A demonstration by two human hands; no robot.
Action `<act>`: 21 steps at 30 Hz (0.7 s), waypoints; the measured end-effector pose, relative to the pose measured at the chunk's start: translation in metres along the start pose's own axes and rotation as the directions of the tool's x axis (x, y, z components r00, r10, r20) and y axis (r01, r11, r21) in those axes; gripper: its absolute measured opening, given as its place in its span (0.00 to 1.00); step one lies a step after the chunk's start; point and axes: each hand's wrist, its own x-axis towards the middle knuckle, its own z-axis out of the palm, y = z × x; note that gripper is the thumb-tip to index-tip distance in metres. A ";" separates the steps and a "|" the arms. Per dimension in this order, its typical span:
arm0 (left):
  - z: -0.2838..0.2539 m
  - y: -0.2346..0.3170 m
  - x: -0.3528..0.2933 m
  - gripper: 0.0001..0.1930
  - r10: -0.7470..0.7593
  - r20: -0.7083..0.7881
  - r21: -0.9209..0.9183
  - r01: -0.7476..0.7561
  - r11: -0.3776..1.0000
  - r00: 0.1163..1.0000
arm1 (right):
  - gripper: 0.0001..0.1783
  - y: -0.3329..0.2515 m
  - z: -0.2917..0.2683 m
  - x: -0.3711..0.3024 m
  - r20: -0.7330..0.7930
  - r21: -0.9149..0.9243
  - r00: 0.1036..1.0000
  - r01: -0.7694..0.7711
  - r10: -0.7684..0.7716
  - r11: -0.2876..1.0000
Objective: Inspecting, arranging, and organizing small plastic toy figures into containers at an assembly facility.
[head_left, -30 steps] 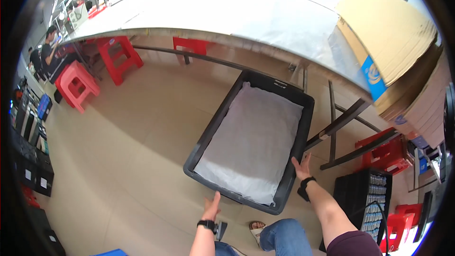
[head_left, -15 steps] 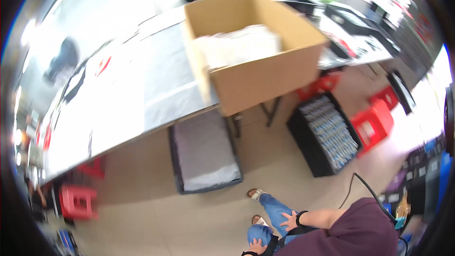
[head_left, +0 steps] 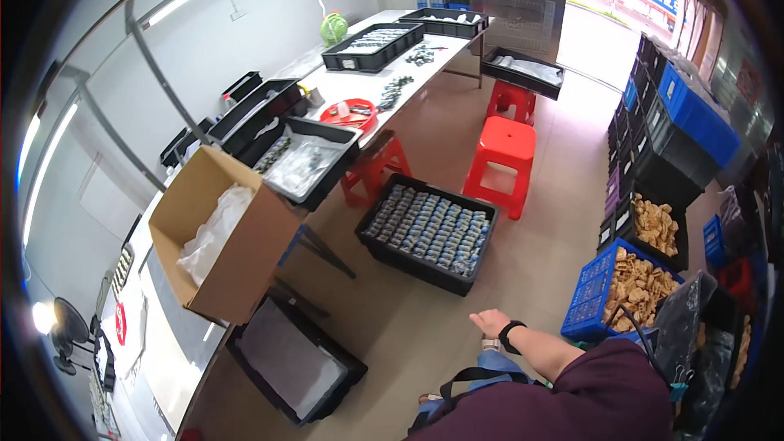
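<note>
My right hand (head_left: 490, 323), with a black band on its wrist, is held out in the air above the floor. Its fingers are loosely bent and partly hidden; nothing shows in it. My left hand is out of sight. Beyond the right hand, a black crate (head_left: 371, 255) on the floor holds rows of small wrapped silver-and-blue pieces. On the table's corner stands an open cardboard box (head_left: 245, 278) with white plastic sheeting (head_left: 214, 233) inside. Below it is a black crate (head_left: 347, 376) with a pale sheet lying in it.
Red stools (head_left: 505, 143) stand behind the crate of wrapped pieces. On the right, a blue basket (head_left: 584, 298) of tan pieces sits before stacked crates (head_left: 694, 114). The long white table (head_left: 343, 86) carries black trays (head_left: 374, 61) and a red round tray (head_left: 351, 113).
The view has swung right, so the box and crates now appear further left. My right hand has lifted off my leg. My left hand, on my knee before, has left the view.
</note>
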 end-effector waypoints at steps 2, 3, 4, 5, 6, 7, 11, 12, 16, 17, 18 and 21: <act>-0.017 0.031 -0.008 0.28 -0.089 -0.059 -0.107 0.083 0.991 0.994 | 0.29 0.035 -0.036 -0.010 -0.013 0.026 0.999 -0.036 0.036 0.999; -0.023 0.059 -0.013 0.27 -0.138 -0.031 -0.227 0.128 0.966 0.990 | 0.30 0.049 -0.056 -0.016 -0.018 0.041 0.992 -0.123 0.124 0.992; -0.020 0.079 0.002 0.23 -0.093 -0.068 -0.243 0.074 0.967 0.993 | 0.31 0.068 -0.075 -0.018 -0.023 0.055 0.977 -0.210 0.211 0.976; -0.007 0.100 0.008 0.19 -0.054 -0.101 -0.268 0.025 0.963 0.993 | 0.32 0.105 -0.079 -0.014 -0.039 0.065 0.973 -0.225 0.227 0.972; -0.031 0.179 -0.067 0.31 0.089 0.055 -0.040 -0.087 0.995 0.995 | 0.32 0.149 -0.076 -0.013 -0.089 0.109 0.966 -0.235 0.245 0.966; -0.015 0.212 -0.064 0.27 0.163 -0.139 -0.076 -0.175 0.982 0.977 | 0.32 0.168 -0.092 -0.024 -0.082 0.211 0.928 -0.340 0.363 0.917; 0.043 0.358 -0.034 0.23 0.491 -0.098 0.180 -0.470 0.864 0.866 | 0.34 0.274 -0.119 -0.057 -0.096 0.285 0.803 -0.544 0.588 0.790; 0.037 0.418 -0.059 0.22 0.633 -0.114 0.227 -0.600 0.767 0.766 | 0.36 0.338 -0.094 -0.069 -0.223 0.270 0.764 -0.548 0.605 0.792; -0.006 0.580 -0.127 0.18 0.815 -0.232 0.152 -0.808 0.569 0.530 | 0.29 0.385 -0.127 -0.114 -0.246 0.579 0.573 -0.560 0.782 0.593; -0.012 0.610 -0.125 0.14 0.814 -0.281 0.111 -0.825 0.554 0.508 | 0.26 0.404 -0.125 -0.120 -0.267 0.637 0.515 -0.540 0.815 0.550; -0.015 0.637 -0.125 0.12 0.790 -0.275 0.017 -0.818 0.574 0.549 | 0.26 0.407 -0.130 -0.121 -0.254 0.630 0.514 -0.555 0.820 0.543; -0.010 0.689 -0.081 0.08 0.777 -0.205 -0.042 -0.799 0.600 0.595 | 0.21 0.399 -0.151 -0.108 -0.287 0.706 0.359 -0.547 0.888 0.450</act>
